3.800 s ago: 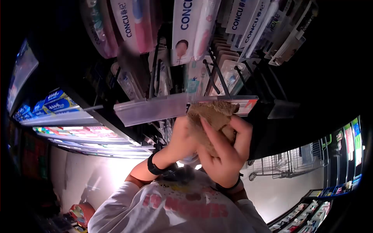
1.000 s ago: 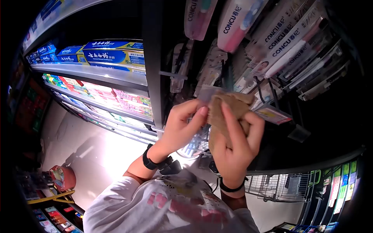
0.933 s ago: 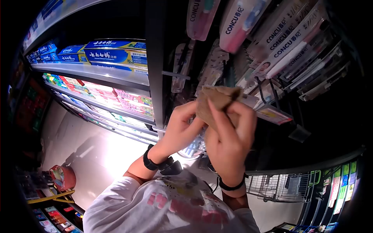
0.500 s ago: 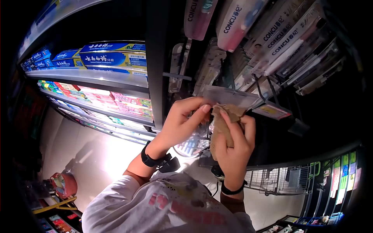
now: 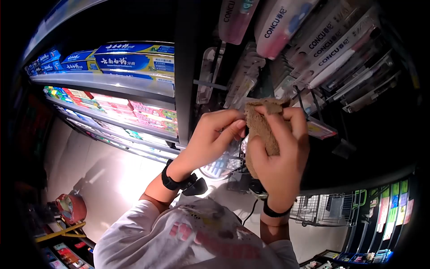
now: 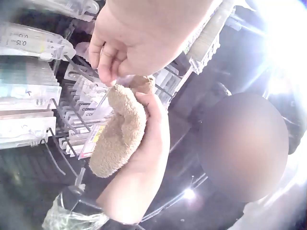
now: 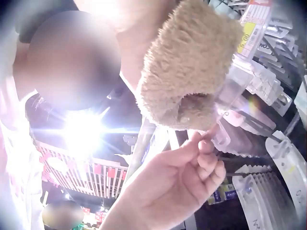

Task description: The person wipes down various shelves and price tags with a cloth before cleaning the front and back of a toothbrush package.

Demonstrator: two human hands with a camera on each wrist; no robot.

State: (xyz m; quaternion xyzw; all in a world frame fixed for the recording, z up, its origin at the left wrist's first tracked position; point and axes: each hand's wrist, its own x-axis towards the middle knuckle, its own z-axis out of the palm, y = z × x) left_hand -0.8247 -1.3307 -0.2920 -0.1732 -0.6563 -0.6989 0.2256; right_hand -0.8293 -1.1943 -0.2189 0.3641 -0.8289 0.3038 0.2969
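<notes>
My right hand (image 5: 284, 154) grips a fuzzy brown cloth (image 5: 259, 127), bunched up with its top edge folded over the fingers. Beside it, my left hand (image 5: 208, 134) pinches the edge of a clear plastic price-tag holder (image 7: 236, 86) between thumb and forefinger. The cloth lies against this holder and hides most of it in the head view. From the left wrist, the cloth (image 6: 120, 132) hangs just below the left fingertips. A yellow price label (image 7: 247, 36) shows near the cloth in the right wrist view.
Packaged toothbrushes (image 5: 329, 40) hang on hooks above and behind the hands. Blue toothpaste boxes (image 5: 118, 62) fill a shelf at left, with pink boxes (image 5: 152, 112) below. A shopping cart (image 5: 327, 208) stands at lower right, a red bin (image 5: 71, 208) at lower left.
The view has swung left from the toothbrush hooks, bringing the toothpaste shelf in. The cloth has moved back and forth over the holder and is now slightly higher and farther right.
</notes>
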